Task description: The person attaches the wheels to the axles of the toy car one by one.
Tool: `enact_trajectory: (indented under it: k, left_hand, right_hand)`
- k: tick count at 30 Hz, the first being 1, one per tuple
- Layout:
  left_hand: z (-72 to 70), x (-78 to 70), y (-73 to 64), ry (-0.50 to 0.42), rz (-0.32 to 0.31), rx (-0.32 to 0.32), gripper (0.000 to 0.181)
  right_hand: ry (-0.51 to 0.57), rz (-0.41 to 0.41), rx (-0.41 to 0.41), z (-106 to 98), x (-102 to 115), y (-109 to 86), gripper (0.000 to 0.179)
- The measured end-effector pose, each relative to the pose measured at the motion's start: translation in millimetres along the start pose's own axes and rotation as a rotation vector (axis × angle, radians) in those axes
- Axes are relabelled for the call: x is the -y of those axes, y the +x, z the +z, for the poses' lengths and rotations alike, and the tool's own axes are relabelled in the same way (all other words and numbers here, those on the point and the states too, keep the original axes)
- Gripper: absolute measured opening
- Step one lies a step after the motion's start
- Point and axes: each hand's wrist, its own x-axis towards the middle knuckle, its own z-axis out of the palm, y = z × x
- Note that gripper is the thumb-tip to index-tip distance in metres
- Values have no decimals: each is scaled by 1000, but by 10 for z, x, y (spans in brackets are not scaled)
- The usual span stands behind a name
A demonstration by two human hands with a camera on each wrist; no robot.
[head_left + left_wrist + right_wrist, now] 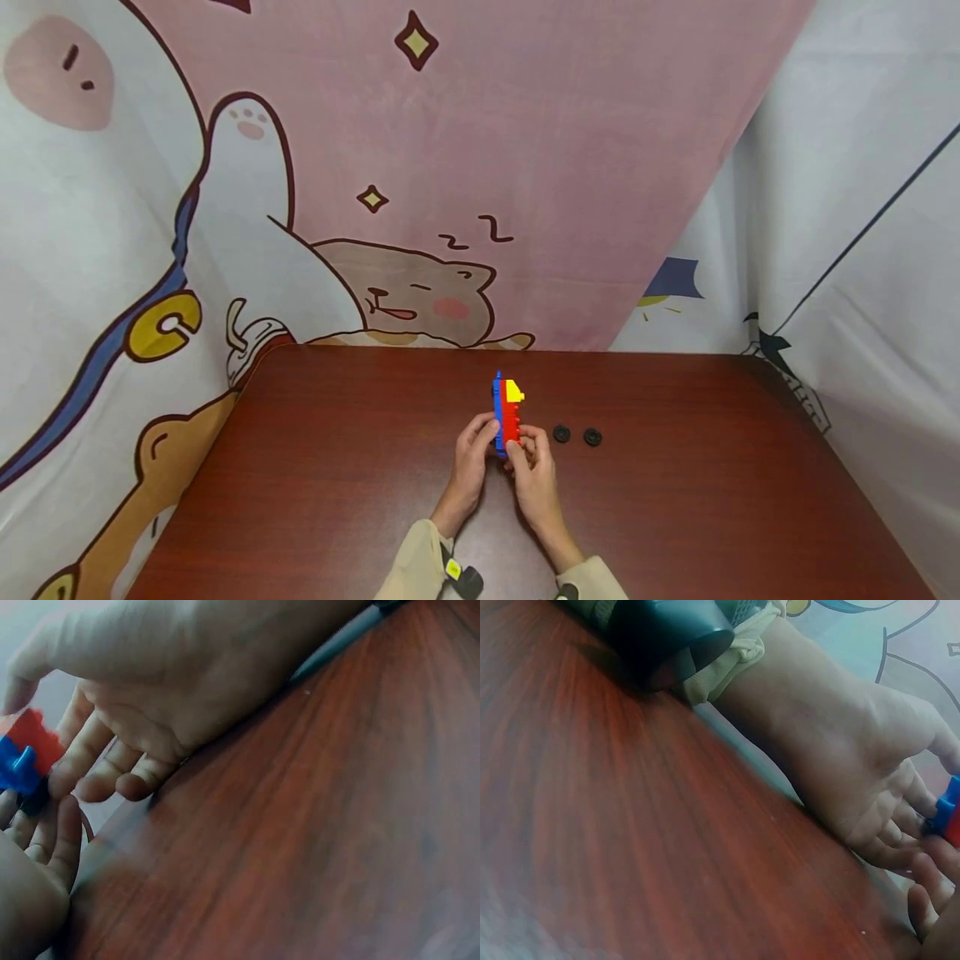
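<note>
A small car built of toy bricks [509,415], with a blue side, red middle and yellow piece near its far end, is held up above the table. My left hand [469,467] grips its blue side near the close end, with thumb and fingers. From the other side my right hand [536,483] pinches the red bricks, thumb towards me. In the left wrist view the brick car [26,754] shows at the left edge between both hands. Only a piece of the car [949,814] appears in the right wrist view. A dark part underneath is mostly hidden by fingers.
Two black wheels, one nearer [562,433] and one farther right [592,437], lie on the brown wooden table [712,483] just right of my hands. Behind the table hangs a printed cloth [570,167], with white cloth at both sides.
</note>
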Motion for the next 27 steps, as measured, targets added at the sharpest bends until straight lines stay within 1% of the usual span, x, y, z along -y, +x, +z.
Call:
enact_trajectory:
  k: [3, 5, 7, 9, 12, 15, 17, 19, 20, 22, 24, 27]
  left_hand:
    - [-1, -2, 0, -50, -6, -12, 36]
    - [-10, -1, 3, -85, -15, -3, 36]
    - [-20, 4, 7, -113, -18, 16, 35]
    - [-29, 11, 7, -137, -20, 37, 34]
    - [-43, 21, 7, -166, -22, 54, 32]
    - [-35, 24, 13, -173, -26, 58, 27]
    - [-32, 22, 10, -164, -35, 59, 26]
    - [-28, 21, 8, -153, -49, 62, 26]
    - [-28, 17, 4, -144, -56, 64, 27]
    - [-28, 11, -1, -134, -65, 65, 29]
    - [-28, 9, -3, -125, -67, 67, 30]
    - [-35, 7, -13, -112, -67, 76, 35]
  right_hand:
    - [-5, -33, -60, -42, -22, 0, 28]
    - [-2, -55, -105, -110, -25, -2, 27]
    - [-13, -96, -155, -223, -29, 1, 26]
    - [-35, -137, -209, -382, -25, 17, 25]
    - [-129, -168, -296, -674, -41, 72, 23]
    - [-308, -127, -347, -955, -60, 152, 26]
    - [-439, -77, -321, -1077, -75, 182, 31]
    - [-574, -45, -272, -1139, -94, 206, 38]
    - [-628, -41, -240, -1150, -101, 218, 42]
    - [-717, -59, -181, -1149, -115, 247, 46]
    - [-772, -95, -158, -1134, -123, 294, 45]
    - [-785, -120, -156, -1116, -122, 349, 36]
